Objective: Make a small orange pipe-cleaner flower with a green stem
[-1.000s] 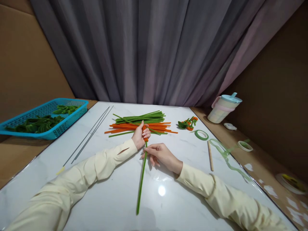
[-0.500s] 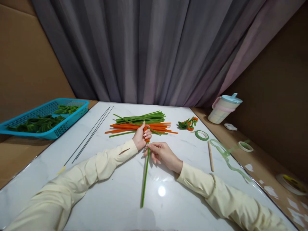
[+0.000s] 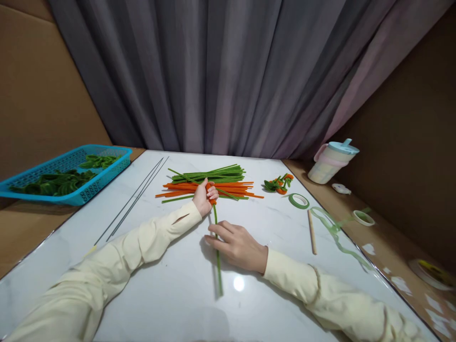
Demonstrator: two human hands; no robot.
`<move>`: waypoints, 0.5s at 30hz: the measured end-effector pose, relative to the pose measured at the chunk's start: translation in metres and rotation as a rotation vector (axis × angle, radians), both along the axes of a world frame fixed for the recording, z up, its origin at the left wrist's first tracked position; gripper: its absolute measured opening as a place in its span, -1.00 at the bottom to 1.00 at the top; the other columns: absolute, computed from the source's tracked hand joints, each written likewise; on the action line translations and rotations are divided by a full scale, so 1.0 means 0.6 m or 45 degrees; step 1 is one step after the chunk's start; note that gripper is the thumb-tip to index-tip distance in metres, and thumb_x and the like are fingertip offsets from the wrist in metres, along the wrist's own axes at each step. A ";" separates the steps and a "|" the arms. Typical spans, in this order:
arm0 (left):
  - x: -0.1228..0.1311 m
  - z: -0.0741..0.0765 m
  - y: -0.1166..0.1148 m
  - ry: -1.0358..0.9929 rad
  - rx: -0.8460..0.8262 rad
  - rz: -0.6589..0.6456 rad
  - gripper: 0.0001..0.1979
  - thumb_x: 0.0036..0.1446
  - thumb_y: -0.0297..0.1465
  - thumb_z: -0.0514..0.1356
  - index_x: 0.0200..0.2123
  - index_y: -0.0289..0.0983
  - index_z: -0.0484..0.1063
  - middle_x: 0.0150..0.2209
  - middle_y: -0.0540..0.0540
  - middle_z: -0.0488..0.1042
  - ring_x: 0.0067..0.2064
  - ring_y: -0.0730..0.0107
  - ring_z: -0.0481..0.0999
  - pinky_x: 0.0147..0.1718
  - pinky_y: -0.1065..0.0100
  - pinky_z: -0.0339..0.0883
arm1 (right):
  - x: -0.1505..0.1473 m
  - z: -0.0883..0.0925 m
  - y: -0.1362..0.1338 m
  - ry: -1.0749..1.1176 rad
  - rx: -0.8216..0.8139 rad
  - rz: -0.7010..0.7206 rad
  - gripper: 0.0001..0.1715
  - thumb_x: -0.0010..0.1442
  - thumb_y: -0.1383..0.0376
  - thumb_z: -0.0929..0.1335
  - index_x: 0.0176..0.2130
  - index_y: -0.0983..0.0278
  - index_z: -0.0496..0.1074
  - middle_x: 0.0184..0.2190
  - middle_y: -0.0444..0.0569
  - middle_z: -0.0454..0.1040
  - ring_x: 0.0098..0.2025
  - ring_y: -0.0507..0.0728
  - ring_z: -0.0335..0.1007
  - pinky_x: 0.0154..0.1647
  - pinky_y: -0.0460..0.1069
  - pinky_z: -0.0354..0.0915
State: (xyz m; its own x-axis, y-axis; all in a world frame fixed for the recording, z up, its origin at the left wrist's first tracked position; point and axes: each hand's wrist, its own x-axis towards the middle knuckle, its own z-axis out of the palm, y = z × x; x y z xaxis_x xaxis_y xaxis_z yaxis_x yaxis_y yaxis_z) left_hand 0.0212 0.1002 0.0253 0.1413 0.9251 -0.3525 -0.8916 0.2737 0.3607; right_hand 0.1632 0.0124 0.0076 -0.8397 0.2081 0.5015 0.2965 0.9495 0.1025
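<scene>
My left hand [image 3: 204, 197] is closed around an orange coil of pipe cleaner [image 3: 213, 201], mostly hidden by the fingers. From its lower end a green pipe cleaner [image 3: 218, 273] runs down toward me, its free end slightly blurred. My right hand [image 3: 237, 244] lies across this green length, fingers stretched and apart, touching it without a visible grip. Just behind my left hand lie orange pipe cleaners [image 3: 237, 188] and a bundle of green pipe cleaners [image 3: 210, 174].
At the left stands a blue basket [image 3: 76, 194] with green looped pieces; thin wires [image 3: 137, 197] lie beside it. Toward the right are small orange-and-green pieces [image 3: 280, 183], green tape [image 3: 298, 200], a wooden stick [image 3: 312, 232] and a lidded cup [image 3: 333, 161].
My right hand has let go near the orange coil and moved down along the green pipe cleaner, fingers spreading. The green free end has swung right. My left hand has shifted slightly left.
</scene>
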 end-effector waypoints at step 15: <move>0.003 0.048 -0.032 0.529 0.726 -0.238 -0.76 0.21 -0.34 0.05 -0.46 -0.34 0.31 -0.68 0.04 0.23 -0.65 0.49 0.30 -0.58 0.47 0.23 | 0.041 0.112 0.066 1.093 -1.534 -0.334 -0.59 0.14 0.05 0.27 -0.13 0.27 0.23 -0.61 -0.17 0.36 -0.63 -0.04 0.16 -0.68 -0.15 0.13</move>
